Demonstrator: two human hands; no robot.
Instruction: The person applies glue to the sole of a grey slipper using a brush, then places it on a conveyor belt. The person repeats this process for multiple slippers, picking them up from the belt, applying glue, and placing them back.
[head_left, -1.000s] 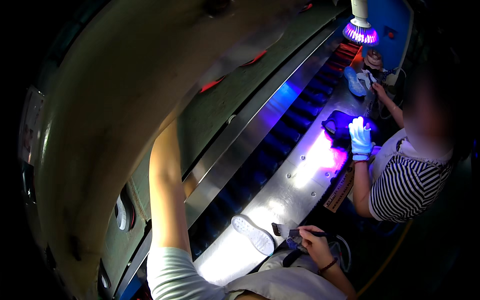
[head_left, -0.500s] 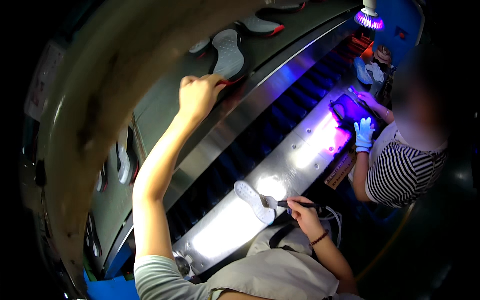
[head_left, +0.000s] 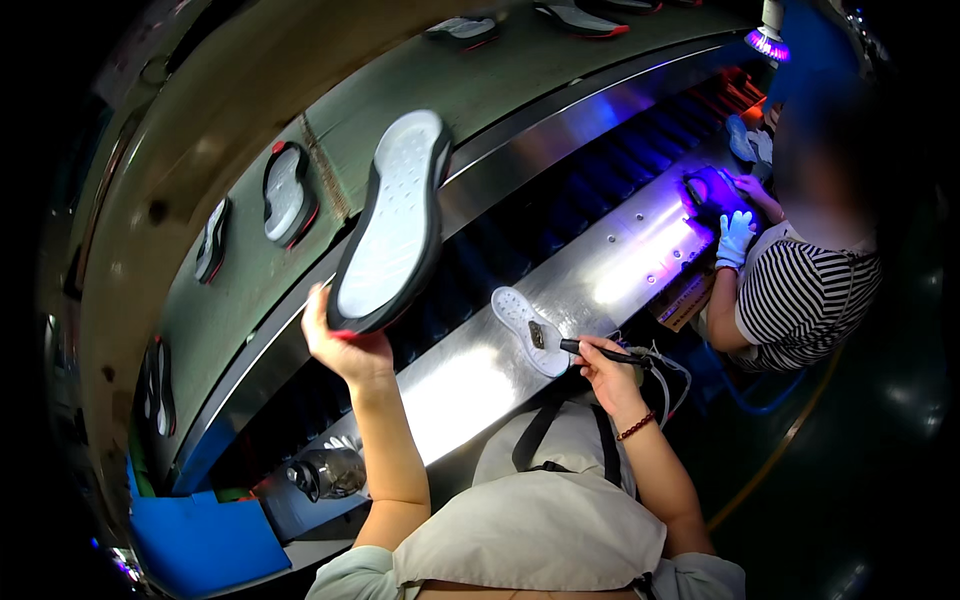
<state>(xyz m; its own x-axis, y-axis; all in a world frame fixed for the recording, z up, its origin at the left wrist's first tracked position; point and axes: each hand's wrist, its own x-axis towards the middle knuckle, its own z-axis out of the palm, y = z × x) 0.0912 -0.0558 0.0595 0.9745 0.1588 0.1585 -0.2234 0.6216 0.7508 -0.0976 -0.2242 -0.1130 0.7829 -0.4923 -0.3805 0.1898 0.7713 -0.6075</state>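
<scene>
Left hand [head_left: 348, 345] is pinching the red-tipped end of a big shoe sole [head_left: 385, 235], fingers closed on it, while the right hand [head_left: 608, 372] has a brush [head_left: 615, 352] nipped between thumb and fingers. Biggest thing around is the dull green conveyor belt [head_left: 500, 80] curving across the upper left, with more soles [head_left: 288, 195] sitting on it well apart from the held one. Next is the long shiny metal worktop [head_left: 460, 400], running diagonally on the near side of the belt, pretty blown out where the light hits. Off to the right, a co-worker in a striped top [head_left: 805, 310] has one gloved hand [head_left: 735, 240] by something dark [head_left: 708, 195], lit purple. Blue panel [head_left: 205, 540] down at lower left. That held sole is up in the air, tilted, pale inside with a black rim. Smaller still: a see-through container [head_left: 335, 472] near the left forearm, then a thin white sole [head_left: 515, 310] flat on the worktop. Brush bristles are over that one's near half; can't tell how hard they're pressing. Smallest is a dark red beaded bracelet [head_left: 637, 425] on the right wrist.
</scene>
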